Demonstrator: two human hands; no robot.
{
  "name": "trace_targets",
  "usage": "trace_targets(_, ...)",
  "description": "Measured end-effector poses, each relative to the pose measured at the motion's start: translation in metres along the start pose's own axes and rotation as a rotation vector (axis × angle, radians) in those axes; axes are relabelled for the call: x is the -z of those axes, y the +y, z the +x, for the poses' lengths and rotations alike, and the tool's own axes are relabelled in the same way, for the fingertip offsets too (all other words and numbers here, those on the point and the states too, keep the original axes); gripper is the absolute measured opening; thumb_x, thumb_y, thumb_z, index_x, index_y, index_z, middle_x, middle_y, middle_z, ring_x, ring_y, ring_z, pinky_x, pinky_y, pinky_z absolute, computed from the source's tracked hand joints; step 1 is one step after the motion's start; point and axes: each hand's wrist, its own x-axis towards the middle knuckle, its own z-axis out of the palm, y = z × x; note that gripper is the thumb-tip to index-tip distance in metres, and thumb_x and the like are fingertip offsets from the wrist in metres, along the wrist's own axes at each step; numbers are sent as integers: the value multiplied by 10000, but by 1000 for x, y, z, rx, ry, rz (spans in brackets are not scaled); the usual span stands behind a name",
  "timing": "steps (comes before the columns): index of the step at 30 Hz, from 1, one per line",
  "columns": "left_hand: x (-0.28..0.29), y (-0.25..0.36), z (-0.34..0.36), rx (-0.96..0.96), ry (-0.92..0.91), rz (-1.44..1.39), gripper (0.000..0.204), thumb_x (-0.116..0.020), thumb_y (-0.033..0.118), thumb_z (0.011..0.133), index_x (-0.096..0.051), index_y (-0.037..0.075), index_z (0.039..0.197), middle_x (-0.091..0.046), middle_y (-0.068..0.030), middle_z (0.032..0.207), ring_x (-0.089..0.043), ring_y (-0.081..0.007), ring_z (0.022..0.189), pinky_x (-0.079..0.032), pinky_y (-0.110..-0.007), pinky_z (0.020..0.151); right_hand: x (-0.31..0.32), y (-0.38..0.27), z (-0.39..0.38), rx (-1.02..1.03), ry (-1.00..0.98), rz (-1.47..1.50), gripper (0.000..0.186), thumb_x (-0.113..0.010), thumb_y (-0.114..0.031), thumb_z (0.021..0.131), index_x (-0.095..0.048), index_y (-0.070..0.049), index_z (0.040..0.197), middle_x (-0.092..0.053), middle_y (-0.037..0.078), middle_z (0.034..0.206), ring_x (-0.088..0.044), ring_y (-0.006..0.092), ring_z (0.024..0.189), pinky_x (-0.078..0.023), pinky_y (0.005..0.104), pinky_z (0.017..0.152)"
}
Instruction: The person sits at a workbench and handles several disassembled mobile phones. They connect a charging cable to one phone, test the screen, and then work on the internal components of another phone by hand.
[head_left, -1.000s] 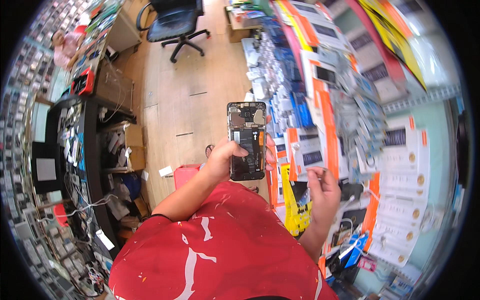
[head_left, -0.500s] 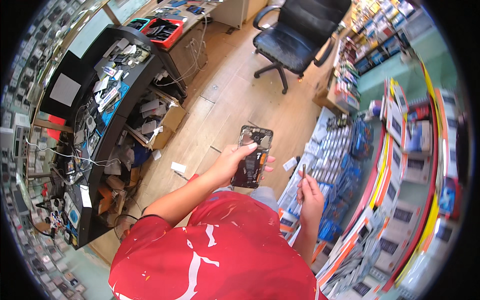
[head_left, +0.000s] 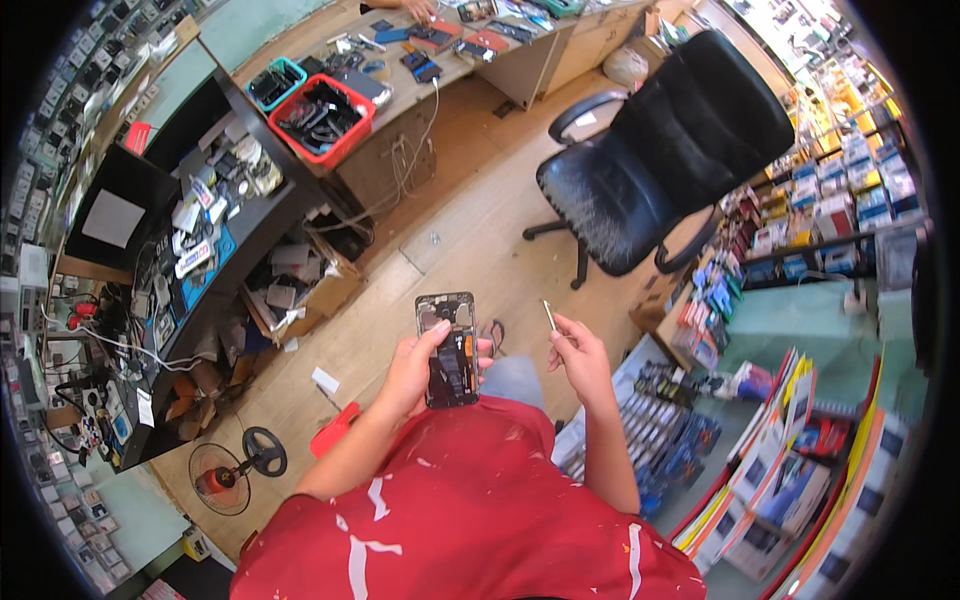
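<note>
My left hand (head_left: 406, 372) is closed around a smartphone (head_left: 452, 372) with its back cover off, so the dark inside, the battery area and an orange strip show. The thumb lies over the upper part of the phone and the fingertips come round its right edge. To the right of the phone, my right hand (head_left: 582, 362) pinches a slim metal-coloured tool (head_left: 548, 315) between thumb and fingers. Its tip points up and away from me, apart from the phone. Whether it is a screwdriver or tweezers I cannot tell.
A black office chair (head_left: 620, 205) stands ahead on the right. On the left are a cluttered dark desk (head_left: 235, 235), a red basket (head_left: 365, 128) of parts and a fan (head_left: 218, 480). Another person's hand (head_left: 415, 10) rests at the far bench. Boxed goods (head_left: 790, 490) fill shelves at right.
The view has shifted, and the chair now looks larger and nearer. Both hands keep their holds. The right hand sits closer to the phone's height, with the tool tilted more to the left.
</note>
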Motion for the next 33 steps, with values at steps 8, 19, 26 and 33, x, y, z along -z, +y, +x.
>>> trace_targets(8,-42,69,132,-111,171,-171,615,-399,426,1156,-498,-61,1519,-725,-279,1284,-772,-372,1078,-670,-536,872,20,-118,275,61,-222,-231,317,-701,-75,1027,-674,12,1331,-704,71,1011,-679,135,672,-551,289,565)
trace_targets(19,-78,182,350,-218,273,-313,613,-430,420,1151,-560,-97,1452,-741,-298,1237,-785,-398,1023,-683,-541,837,53,-159,618,68,-89,-261,302,-653,27,989,-669,75,1286,-735,125,1026,-753,187,803,-618,311,633)
trace_targets(26,-92,198,431,-233,387,-471,610,-447,426,1136,-564,-76,1461,-742,-289,1233,-777,-397,1037,-666,-555,863,25,-200,819,68,-74,-462,318,-723,-56,979,-684,48,1277,-784,143,1032,-789,200,867,-631,308,647)
trace_targets(33,-95,143,522,-231,511,-710,651,-487,472,1115,-537,-58,1490,-727,-308,1259,-768,-437,1046,-652,-572,889,-11,-185,940,481,-59,-837,298,-836,-200,902,-781,16,1100,-814,182,978,-793,307,891,-608,403,830)
